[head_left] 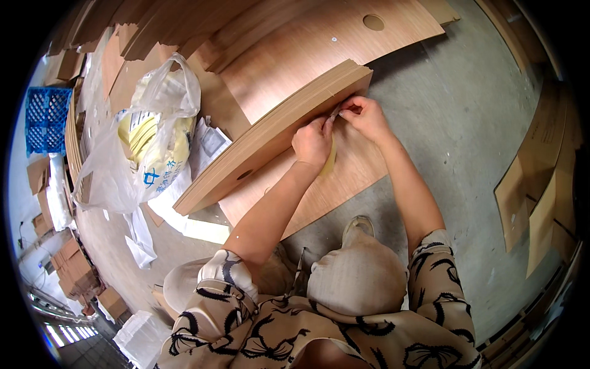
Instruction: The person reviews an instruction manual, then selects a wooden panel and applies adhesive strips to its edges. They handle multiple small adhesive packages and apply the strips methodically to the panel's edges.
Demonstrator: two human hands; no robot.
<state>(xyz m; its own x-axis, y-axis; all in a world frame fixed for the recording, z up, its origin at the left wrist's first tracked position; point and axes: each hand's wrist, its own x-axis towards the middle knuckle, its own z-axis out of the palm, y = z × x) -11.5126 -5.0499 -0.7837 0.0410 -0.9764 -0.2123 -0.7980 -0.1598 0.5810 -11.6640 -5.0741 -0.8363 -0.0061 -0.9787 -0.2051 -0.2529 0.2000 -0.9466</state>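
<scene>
Where the two hands meet, a stack of wooden boards lies on a larger wood-veneer panel on the concrete floor, its long thick edge running diagonally from lower left to upper right. Against that edge the left hand has its fingers curled shut on a yellowish strip of tape that hangs below it, while the right hand pinches its fingertips together on the strip's upper end, just beside the left thumb. Behind the stack, more veneer sheets fan out, one with a round hole. Left of the boards sits a clear plastic bag of yellow rolls on loose white papers, and farther left a blue crate. Right of the hands the floor lies open up to leaning cardboard pieces at the rim.
</scene>
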